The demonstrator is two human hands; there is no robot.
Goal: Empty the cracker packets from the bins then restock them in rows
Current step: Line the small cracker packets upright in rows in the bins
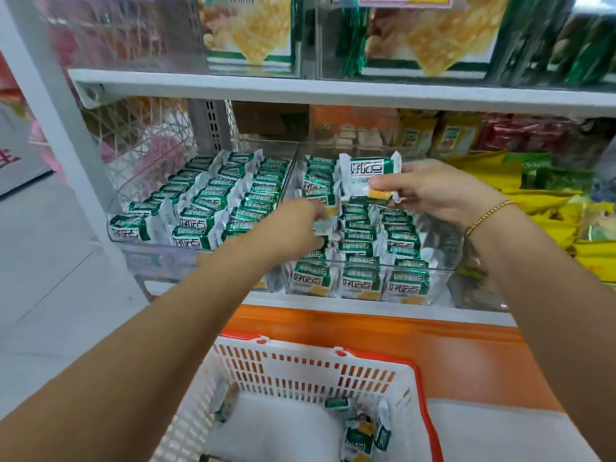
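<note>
Filling bins: pkt rows; few in basket

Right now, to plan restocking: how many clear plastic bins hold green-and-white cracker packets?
2: the left clear plastic bin, and the right clear plastic bin beside it. Others may be hidden.

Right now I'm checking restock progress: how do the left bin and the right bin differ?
The left bin holds three even rows; the right bin has an uneven left row. No hand is at the left bin; at the right bin the left hand pinches a packet and the right hand holds another packet above it. Both are clear, with the same green-and-white packets.
</note>
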